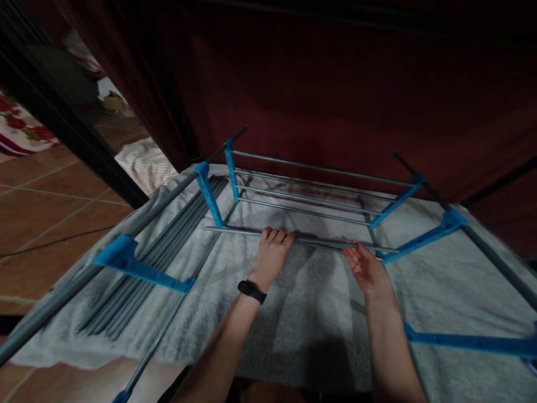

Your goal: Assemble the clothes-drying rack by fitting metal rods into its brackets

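Note:
My left hand (274, 252), with a black band on its wrist, is closed over a thin grey metal rod (319, 242). My right hand (364, 267) is turned palm up, and its fingertips hold the same rod nearer its right end. The rod lies crosswise between a blue plastic bracket (212, 198) on the left and another blue bracket (423, 239) on the right. Its left end sticks out past the left bracket. Whether either end sits in a bracket hole, I cannot tell. Behind it, several similar rods (306, 196) span the farther pair of brackets.
Thick grey poles (168, 201) run along both sides of the frame. A bundle of loose rods (159, 257) lies at left on the pale blanket (302, 313). More blue brackets (138, 266) stand nearer me. A dark red panel (319, 95) closes off the back; tiled floor (54, 207) shows at left.

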The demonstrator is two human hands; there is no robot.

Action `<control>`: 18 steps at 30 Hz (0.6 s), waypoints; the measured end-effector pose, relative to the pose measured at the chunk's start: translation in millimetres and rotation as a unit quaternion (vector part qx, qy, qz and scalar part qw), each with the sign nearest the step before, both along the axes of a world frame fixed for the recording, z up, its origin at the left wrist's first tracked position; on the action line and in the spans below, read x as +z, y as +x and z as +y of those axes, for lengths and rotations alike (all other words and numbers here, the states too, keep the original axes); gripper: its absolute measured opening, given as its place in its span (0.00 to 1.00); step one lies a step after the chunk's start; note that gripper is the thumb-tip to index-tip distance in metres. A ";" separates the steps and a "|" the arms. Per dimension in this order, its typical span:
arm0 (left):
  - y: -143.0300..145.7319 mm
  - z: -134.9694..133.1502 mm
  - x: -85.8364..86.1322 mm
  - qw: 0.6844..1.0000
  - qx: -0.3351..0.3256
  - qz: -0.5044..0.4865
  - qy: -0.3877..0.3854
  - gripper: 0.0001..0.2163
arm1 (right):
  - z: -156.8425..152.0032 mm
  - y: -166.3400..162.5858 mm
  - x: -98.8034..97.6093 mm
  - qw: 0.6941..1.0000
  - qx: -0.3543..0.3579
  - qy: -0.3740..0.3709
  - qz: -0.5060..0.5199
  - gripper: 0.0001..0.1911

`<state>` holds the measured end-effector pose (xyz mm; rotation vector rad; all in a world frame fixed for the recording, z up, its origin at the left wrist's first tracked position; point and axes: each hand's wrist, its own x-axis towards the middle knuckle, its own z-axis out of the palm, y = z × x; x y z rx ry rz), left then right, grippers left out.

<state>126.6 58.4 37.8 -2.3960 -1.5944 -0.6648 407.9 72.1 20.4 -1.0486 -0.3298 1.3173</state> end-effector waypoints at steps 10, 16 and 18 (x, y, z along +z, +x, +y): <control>-1.2 0.5 0.6 1.000 -0.005 -0.025 -0.014 0.17 | -4.5 -42.2 -3.1 0.999 0.043 0.018 -0.006 0.08; -21.7 3.7 0.9 0.996 0.059 -0.065 -0.025 0.16 | -1.2 -37.1 -6.8 0.999 0.037 0.023 -0.011 0.12; -30.6 3.3 1.2 0.991 0.099 -0.085 -0.019 0.17 | -1.2 -35.7 -8.9 0.999 0.037 0.023 -0.004 0.12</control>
